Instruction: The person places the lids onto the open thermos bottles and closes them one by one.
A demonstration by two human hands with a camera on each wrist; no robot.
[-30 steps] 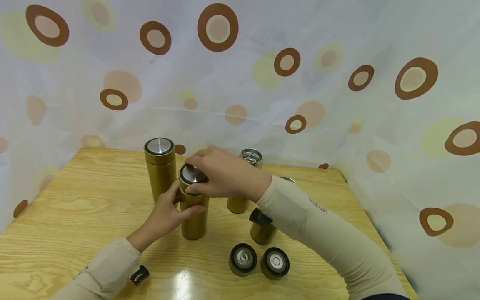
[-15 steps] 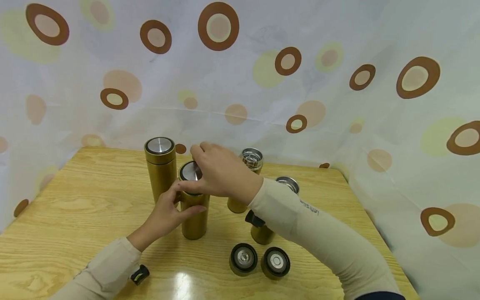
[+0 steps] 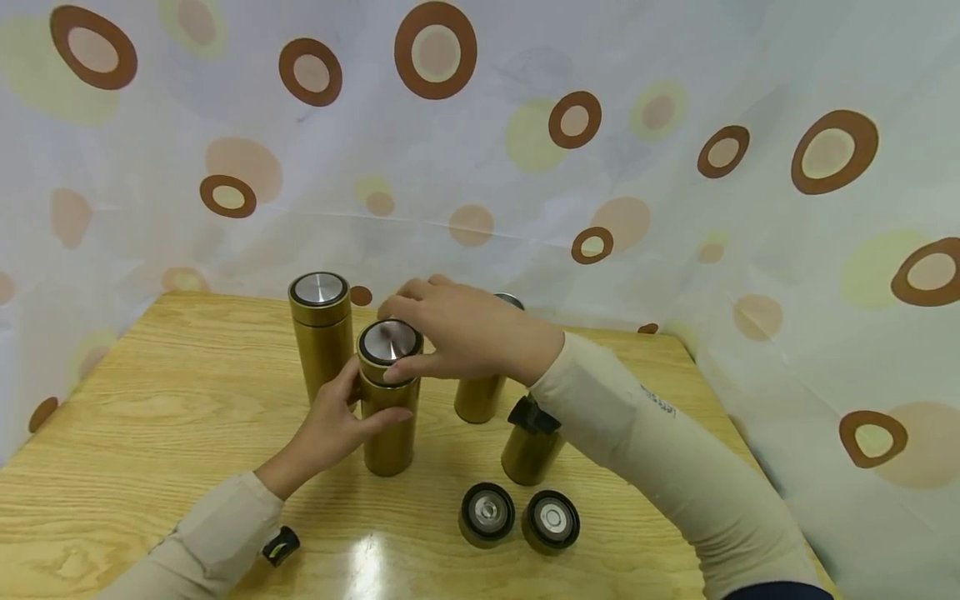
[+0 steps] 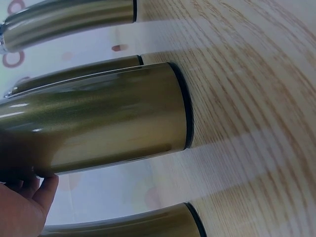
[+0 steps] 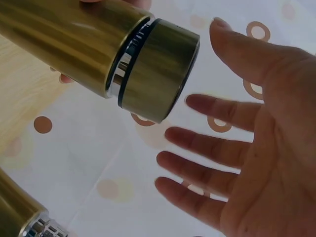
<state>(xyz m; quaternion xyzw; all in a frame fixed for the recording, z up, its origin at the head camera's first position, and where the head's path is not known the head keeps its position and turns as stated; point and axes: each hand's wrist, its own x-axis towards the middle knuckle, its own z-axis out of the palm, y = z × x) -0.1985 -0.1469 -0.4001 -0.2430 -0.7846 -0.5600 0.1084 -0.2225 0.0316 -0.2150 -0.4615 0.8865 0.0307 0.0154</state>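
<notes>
A gold thermos flask stands upright on the wooden table, held around its upper body by my left hand. Its gold lid has a brushed silver top. Between lid and body a band of silver neck shows, so the lid sits raised on it. My right hand hovers at the lid with fingers spread; in the right wrist view the fingertips are apart from it. In the left wrist view, left fingers press on the lower side of the flask body.
A second lidded gold flask stands behind to the left. Two more gold flasks, one at the back and one nearer, are partly covered by my right arm. Two lids lie upturned in front of them.
My right hand closed on the lid and turned it, thumb swinging left, then loosened and swung back right with fingers spread. The left hand and flask stay in place.
</notes>
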